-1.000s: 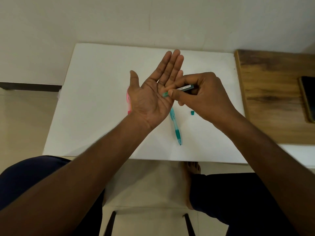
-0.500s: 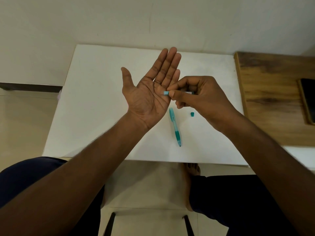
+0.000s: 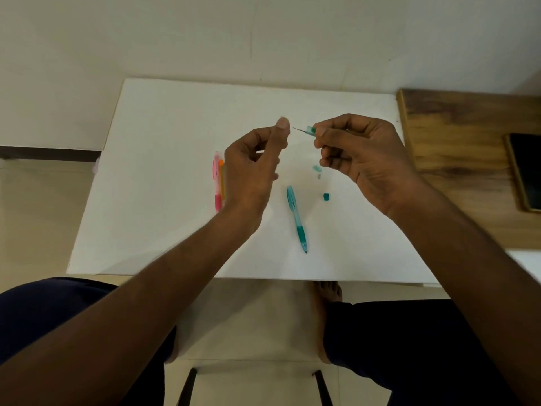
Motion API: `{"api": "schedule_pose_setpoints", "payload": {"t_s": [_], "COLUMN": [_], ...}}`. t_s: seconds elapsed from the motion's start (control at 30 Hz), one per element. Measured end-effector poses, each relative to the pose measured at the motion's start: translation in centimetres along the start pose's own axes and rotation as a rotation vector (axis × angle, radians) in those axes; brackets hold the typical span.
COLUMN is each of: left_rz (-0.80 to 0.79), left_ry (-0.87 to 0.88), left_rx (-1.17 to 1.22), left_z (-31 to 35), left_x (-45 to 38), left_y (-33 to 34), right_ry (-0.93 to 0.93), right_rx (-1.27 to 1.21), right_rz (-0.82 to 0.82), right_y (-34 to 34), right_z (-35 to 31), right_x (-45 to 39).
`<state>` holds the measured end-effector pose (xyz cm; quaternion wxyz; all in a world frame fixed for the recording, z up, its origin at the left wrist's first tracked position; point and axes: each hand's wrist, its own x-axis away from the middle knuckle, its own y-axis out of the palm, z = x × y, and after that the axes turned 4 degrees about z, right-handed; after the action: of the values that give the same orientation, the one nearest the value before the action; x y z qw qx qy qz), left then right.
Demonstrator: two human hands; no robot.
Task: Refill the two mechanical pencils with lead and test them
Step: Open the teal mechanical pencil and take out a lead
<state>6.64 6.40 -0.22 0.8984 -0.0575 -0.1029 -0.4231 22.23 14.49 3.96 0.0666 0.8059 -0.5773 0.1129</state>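
Note:
My right hand [image 3: 363, 153] pinches a small teal lead case [image 3: 310, 129] above the table, and a thin lead [image 3: 299, 128] sticks out of it to the left. My left hand [image 3: 254, 168] is raised and blurred, its fingers curled and its thumb tip just left of the lead's end; I see nothing held in it. A teal mechanical pencil [image 3: 296, 218] lies on the white table [image 3: 164, 171], tip toward me. A pink mechanical pencil [image 3: 217, 183] lies to the left, partly hidden by my left hand.
A small dark teal cap [image 3: 326, 196] and a pale translucent piece [image 3: 317, 169] lie right of the teal pencil. An orange stick [image 3: 221, 177] lies beside the pink pencil. A wooden surface [image 3: 462, 159] with a dark phone [image 3: 525, 171] adjoins the table on the right.
My left hand turned from a flat open palm to curled fingers with the thumb up. My right hand lifted the lead case off the palm, and a lead now shows at its end.

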Motion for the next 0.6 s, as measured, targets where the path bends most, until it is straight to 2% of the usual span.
{"api": "schedule_pose_setpoints", "payload": {"t_s": [0.2,0.6], "left_rz": [-0.012,-0.038], "left_ry": [0.024,0.086], "left_rx": [-0.080,-0.028], "left_z": [-0.51,-0.75], "left_x": [-0.56,-0.95], "left_y": [-0.12,-0.05], "right_ry": [0.027,0.030], "right_rx": [-0.028,0.009], "right_rz": [0.017,-0.012], "right_y": [-0.31,0.04], "right_z": [0.11,0.43], "right_x": [-0.25,-0.32]}}
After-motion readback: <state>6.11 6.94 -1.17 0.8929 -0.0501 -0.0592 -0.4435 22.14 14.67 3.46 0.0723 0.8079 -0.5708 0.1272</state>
